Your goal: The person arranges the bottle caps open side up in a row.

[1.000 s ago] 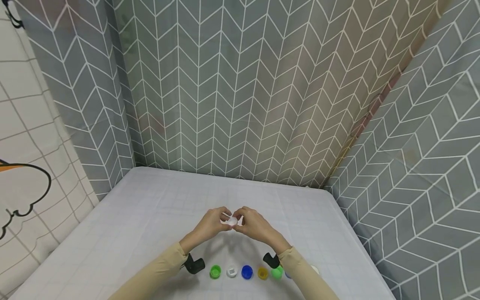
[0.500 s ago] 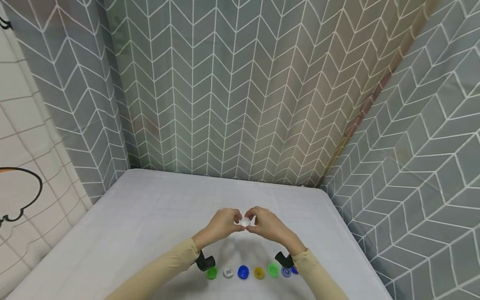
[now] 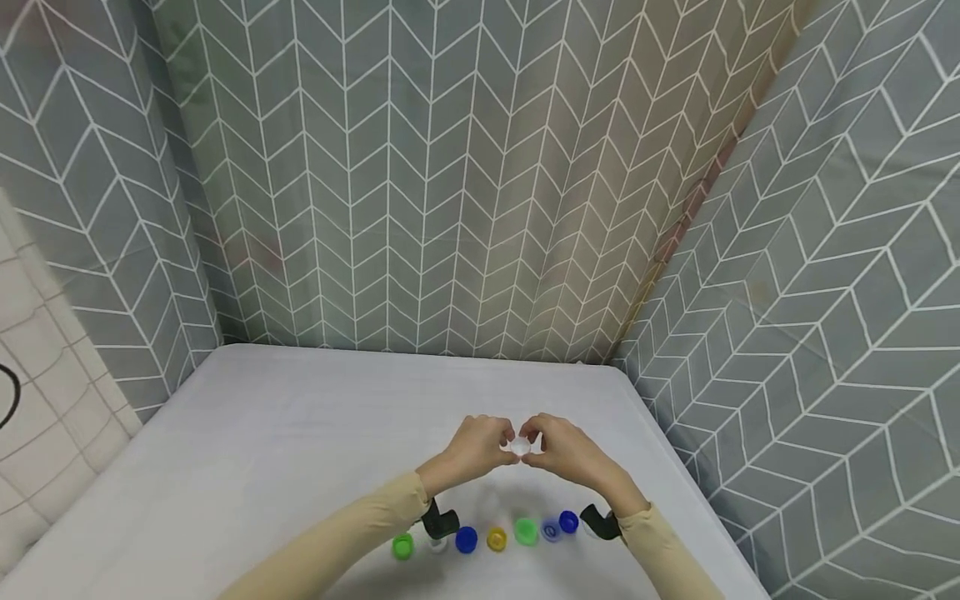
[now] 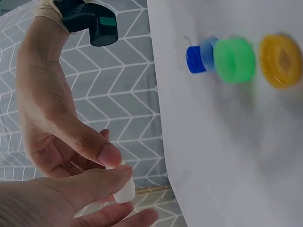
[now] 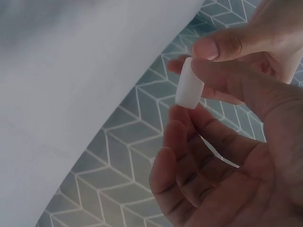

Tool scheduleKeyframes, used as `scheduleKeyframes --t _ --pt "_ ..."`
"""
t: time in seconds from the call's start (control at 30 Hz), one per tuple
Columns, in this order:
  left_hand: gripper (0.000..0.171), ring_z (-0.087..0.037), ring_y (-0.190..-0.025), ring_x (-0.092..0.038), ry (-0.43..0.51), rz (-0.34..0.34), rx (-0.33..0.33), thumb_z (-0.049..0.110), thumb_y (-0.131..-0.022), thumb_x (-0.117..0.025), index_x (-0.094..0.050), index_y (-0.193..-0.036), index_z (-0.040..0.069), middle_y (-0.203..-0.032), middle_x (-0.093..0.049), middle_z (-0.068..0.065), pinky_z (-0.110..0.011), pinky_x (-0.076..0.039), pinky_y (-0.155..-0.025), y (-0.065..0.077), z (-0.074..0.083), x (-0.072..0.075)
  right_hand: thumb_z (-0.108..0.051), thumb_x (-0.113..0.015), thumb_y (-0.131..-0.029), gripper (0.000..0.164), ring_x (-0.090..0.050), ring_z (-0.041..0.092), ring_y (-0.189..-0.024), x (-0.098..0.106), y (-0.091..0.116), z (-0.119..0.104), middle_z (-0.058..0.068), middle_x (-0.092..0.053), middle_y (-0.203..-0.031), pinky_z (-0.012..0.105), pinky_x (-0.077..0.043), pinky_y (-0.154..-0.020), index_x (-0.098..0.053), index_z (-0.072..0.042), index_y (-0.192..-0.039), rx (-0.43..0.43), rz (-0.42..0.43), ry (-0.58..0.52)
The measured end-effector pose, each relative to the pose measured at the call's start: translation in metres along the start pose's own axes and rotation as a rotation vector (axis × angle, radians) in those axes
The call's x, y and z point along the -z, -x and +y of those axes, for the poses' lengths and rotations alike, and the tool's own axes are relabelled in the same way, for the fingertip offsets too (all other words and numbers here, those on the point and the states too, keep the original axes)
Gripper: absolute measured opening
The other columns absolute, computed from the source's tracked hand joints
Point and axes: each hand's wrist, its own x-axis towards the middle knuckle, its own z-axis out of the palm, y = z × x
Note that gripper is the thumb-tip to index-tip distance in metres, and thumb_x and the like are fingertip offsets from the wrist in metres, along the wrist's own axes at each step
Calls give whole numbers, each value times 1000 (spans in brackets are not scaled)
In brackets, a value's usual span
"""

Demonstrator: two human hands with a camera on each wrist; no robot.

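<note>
A small white bottle cap (image 3: 520, 447) is held up over the table between the fingertips of both hands. My left hand (image 3: 477, 446) pinches it from the left, and my right hand (image 3: 567, 451) pinches it from the right. Seen from the left wrist, the white cap (image 4: 125, 193) has a short tapered side, partly covered by a thumb. In the right wrist view its plain side wall (image 5: 189, 89) shows between thumb and fingers.
On the table's near side lies a row of caps: green (image 3: 402, 547), whitish (image 3: 438, 546), blue (image 3: 466, 540), yellow (image 3: 497, 539), light green (image 3: 526, 532), translucent blue (image 3: 551, 530) and dark blue (image 3: 568, 522). The left wrist camera partly hides the whitish one. Patterned curtains (image 3: 420, 183) border the white table (image 3: 315, 417).
Both hands have shifted right with the white cap between them, relative to the row of caps. The head view has turned slightly to the right. The grip looks much the same.
</note>
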Motion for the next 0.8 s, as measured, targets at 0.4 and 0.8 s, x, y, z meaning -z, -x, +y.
scheduleKeyframes --t 0.4,0.8 --pt "28 -6 -69 -60 -2 -15 -72 35 -77 -80 -71 -92 13 -83 -72 3 -29 -43 -72 -21 46 -33 -11 -76 -79 29 -58 17 -80 20 39 32 3 -65 -96 22 -45 -63 -68 -3 -105 -50 -22 56" --pt "24 -3 -60 -51 -76 -82 -100 40 -80 -77 -68 -81 18 -66 -63 12 -26 -34 -66 -17 84 -79 0 -75 -74 28 -55 16 -77 29 72 54 4 -63 -90 26 -45 -63 -65 -4 -100 -104 -252 -41"
